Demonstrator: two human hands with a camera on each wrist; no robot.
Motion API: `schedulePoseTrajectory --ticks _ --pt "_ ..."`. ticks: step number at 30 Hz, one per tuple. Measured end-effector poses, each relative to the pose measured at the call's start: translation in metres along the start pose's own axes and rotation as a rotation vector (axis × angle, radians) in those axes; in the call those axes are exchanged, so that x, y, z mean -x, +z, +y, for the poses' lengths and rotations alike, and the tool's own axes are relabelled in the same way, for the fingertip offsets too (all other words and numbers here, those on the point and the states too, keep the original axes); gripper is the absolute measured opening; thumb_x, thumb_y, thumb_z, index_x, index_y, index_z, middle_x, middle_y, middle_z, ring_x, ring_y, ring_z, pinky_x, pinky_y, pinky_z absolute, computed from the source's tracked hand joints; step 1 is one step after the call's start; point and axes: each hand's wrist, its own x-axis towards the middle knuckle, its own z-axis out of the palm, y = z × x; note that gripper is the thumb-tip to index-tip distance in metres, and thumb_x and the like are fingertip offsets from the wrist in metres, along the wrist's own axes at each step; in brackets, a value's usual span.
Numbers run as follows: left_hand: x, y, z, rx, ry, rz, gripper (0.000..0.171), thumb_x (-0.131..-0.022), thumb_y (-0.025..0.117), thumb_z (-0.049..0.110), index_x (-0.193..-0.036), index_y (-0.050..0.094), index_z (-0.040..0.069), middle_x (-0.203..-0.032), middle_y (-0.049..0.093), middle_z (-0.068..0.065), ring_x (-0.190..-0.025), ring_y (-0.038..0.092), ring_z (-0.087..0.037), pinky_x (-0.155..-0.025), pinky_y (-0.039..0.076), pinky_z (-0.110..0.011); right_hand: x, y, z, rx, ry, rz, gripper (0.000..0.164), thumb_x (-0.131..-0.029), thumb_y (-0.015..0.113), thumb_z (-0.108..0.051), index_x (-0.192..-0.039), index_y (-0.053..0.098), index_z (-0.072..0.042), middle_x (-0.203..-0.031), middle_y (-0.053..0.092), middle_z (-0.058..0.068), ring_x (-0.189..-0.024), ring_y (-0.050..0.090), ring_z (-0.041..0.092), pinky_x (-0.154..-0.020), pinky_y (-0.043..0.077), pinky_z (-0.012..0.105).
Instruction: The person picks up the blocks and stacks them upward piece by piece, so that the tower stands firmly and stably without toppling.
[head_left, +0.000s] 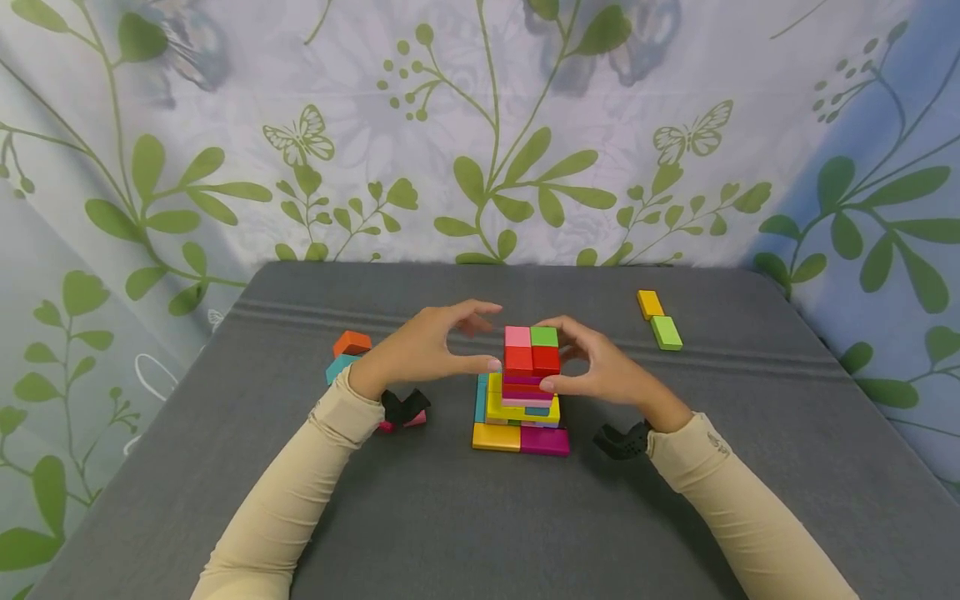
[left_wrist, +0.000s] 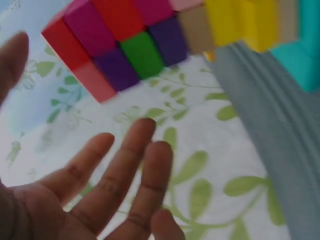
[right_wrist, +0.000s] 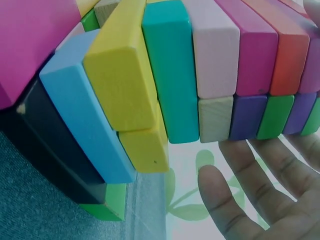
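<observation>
One block tower (head_left: 522, 389) stands tall just right of frame center; the right hand (head_left: 602, 362), nearer, spans its right side, fingers apart, contact unclear, while the left hand (head_left: 423, 343), spread, hovers beside its left.

Backdrop: printed fabric hanging (head_left: 420, 183), behind a cloth-covered table (head_left: 480, 533).
Fabric: white to pale lilac ground, bluer at the right edge; green leaf sprays, berry stems and outlined butterflies (head_left: 300, 137); hung with soft folds along the far edge and both sides. Table: dark grey cover, raised creases running across the far part, far corners rounded. Light: soft, diffuse, with faint shadows on the cover.
</observation>
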Motion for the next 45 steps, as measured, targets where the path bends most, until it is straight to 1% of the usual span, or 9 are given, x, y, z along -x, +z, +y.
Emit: schedulePoseTrajectory --ticks 3,6,12,19,23,28,34,37,45 --pt "0.009 -0.006 -0.015 0.025 0.002 -0.052 0.057 -0.102 0.078 0.026 -0.152 0.059 0.007 -0.141 0.070 -0.011 -0.126 0.064 -0.034 -0.105 0.052 -0.058 0.001 -0.001 -0.001 0.001 0.014 -0.003 0.066 -0.090 0.086 -0.019 -0.143 0.053 0.004 -0.131 0.063 0.014 -0.113 0.063 0.024 -0.096 0.058 0.039" --pt "0.020 -0.010 -0.027 -0.008 -0.028 -0.132 0.042 -0.104 0.075 0.022 -0.141 0.068 0.003 -0.137 0.072 -0.013 -0.124 0.067 -0.034 -0.106 0.052 -0.057 0.001 -0.002 -0.001 0.001 0.022 -0.014 0.068 -0.090 0.087 -0.020 -0.143 0.052 0.004 -0.132 0.063 0.014 -0.114 0.063 0.024 -0.097 0.058 0.040" --pt "0.039 -0.014 -0.040 -0.109 -0.220 -0.288 0.037 -0.097 0.082 0.022 -0.129 0.074 0.004 -0.121 0.076 -0.006 -0.114 0.070 -0.023 -0.101 0.056 -0.045 0.002 -0.004 0.000 0.001 0.013 -0.030 0.067 -0.089 0.087 -0.017 -0.142 0.052 0.003 -0.132 0.062 0.013 -0.114 0.063 0.023 -0.097 0.058 0.041" --pt "0.045 -0.009 -0.045 -0.261 -0.328 -0.310 0.050 -0.077 0.098 0.022 -0.118 0.074 0.005 -0.102 0.073 -0.001 -0.093 0.067 -0.016 -0.086 0.057 -0.035 0.003 -0.006 0.002 -0.003 0.004 -0.028 0.063 -0.089 0.086 -0.013 -0.139 0.053 0.003 -0.130 0.063 0.013 -0.113 0.064 0.022 -0.097 0.058 0.041" --pt "0.044 -0.005 -0.045 -0.299 -0.338 -0.320 0.043 -0.076 0.098 0.019 -0.108 0.072 0.007 -0.092 0.068 0.001 -0.081 0.062 -0.013 -0.075 0.054 -0.030 0.003 -0.006 0.002 -0.004 0.007 -0.025 0.062 -0.089 0.086 -0.013 -0.139 0.053 0.003 -0.130 0.063 0.013 -0.112 0.064 0.022 -0.097 0.058 0.041" --pt "0.039 -0.005 -0.047 -0.256 -0.260 -0.279 0.029 -0.082 0.092 0.015 -0.103 0.073 0.007 -0.089 0.068 0.001 -0.078 0.061 -0.013 -0.071 0.053 -0.028 0.002 -0.005 0.001 -0.009 0.009 -0.031 0.061 -0.089 0.086 -0.012 -0.138 0.053 0.003 -0.129 0.063 0.013 -0.112 0.065 0.022 -0.097 0.058 0.040" --pt "0.029 -0.011 -0.043 -0.193 -0.057 -0.119 0.023 -0.088 0.084 0.013 -0.107 0.073 0.009 -0.100 0.073 0.001 -0.098 0.069 -0.027 -0.090 0.058 -0.045 0.001 -0.004 0.002 -0.008 0.009 -0.030 0.061 -0.089 0.086 -0.013 -0.138 0.053 0.003 -0.130 0.063 0.013 -0.113 0.064 0.022 -0.097 0.058 0.041" --pt "0.023 -0.014 -0.038 -0.149 0.007 -0.047 0.022 -0.090 0.081 0.012 -0.110 0.072 0.009 -0.104 0.074 0.000 -0.104 0.070 -0.029 -0.097 0.057 -0.052 0.001 -0.004 0.002 -0.014 0.008 -0.030 0.061 -0.090 0.085 -0.015 -0.139 0.052 0.004 -0.130 0.063 0.013 -0.113 0.065 0.021 -0.097 0.057 0.040" --pt "0.004 -0.015 -0.015 -0.072 0.127 0.121 0.030 -0.098 0.081 0.017 -0.124 0.069 0.005 -0.113 0.074 -0.002 -0.106 0.068 -0.024 -0.099 0.056 -0.044 0.000 -0.003 0.003 -0.016 -0.001 -0.021 0.058 -0.096 0.080 -0.020 -0.140 0.052 0.005 -0.130 0.062 0.014 -0.112 0.065 0.019 -0.098 0.057 0.036"
